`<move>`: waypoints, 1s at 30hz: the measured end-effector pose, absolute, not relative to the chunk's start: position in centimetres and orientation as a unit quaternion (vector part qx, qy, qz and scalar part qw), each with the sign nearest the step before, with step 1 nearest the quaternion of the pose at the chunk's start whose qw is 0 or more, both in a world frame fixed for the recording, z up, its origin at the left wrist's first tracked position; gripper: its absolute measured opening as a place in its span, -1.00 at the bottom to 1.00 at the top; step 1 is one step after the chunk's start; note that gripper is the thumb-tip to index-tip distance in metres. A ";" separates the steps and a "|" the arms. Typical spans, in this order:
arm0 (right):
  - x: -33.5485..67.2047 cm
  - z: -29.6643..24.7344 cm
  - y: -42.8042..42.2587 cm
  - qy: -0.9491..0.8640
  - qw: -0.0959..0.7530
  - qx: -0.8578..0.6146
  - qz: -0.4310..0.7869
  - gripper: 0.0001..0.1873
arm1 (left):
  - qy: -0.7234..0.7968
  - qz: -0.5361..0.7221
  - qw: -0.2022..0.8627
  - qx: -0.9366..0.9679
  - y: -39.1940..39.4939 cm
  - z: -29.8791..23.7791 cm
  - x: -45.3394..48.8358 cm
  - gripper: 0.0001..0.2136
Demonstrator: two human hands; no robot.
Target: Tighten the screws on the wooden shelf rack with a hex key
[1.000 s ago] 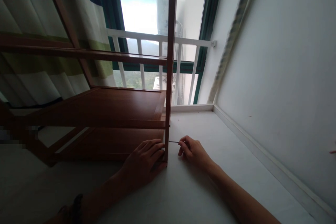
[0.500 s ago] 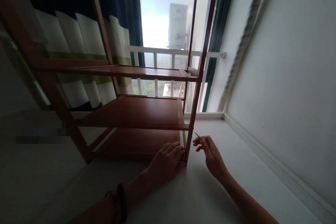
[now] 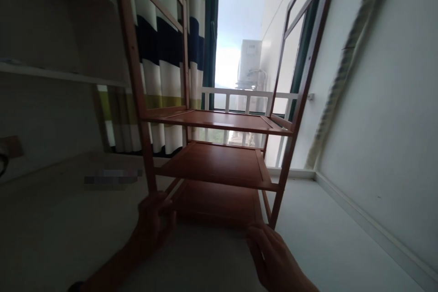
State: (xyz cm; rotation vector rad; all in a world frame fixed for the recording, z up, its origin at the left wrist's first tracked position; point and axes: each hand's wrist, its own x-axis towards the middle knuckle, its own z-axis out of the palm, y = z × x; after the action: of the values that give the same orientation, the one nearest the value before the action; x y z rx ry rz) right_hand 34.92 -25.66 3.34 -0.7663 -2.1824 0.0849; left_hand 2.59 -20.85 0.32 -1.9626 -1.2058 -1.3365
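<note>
A brown wooden shelf rack (image 3: 219, 121) with three shelves stands on the pale floor in front of me. My left hand (image 3: 152, 221) is closed round the foot of its front left post. My right hand (image 3: 270, 253) has its fingers curled at the foot of the front right post (image 3: 297, 105), touching the lowest shelf's corner. The thin metal pin seen before is not visible in my right hand. Both hands are dark and slightly blurred.
A striped curtain (image 3: 164, 73) hangs behind the rack on the left. A window with a white railing (image 3: 249, 96) is straight ahead. A white wall (image 3: 386, 114) and its skirting run along the right. A shelf edge (image 3: 51, 73) juts out at the far left.
The view has swung left and up. My left hand moved from the right post's foot to the left post. My right hand dropped to the right post's foot; the thin pin is out of sight.
</note>
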 end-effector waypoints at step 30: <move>32.3 0.5 -21.2 -0.780 0.440 -0.404 0.187 -0.79 | -0.407 -0.388 -0.237 -0.792 -18.4 -0.1 10.5 -0.48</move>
State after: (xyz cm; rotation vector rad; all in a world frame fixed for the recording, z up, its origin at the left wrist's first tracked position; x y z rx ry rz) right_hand 32.28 -21.23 0.45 -1.0044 -1.9372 0.4647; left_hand 10.49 -18.44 -0.06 -2.9513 -1.5179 -1.4437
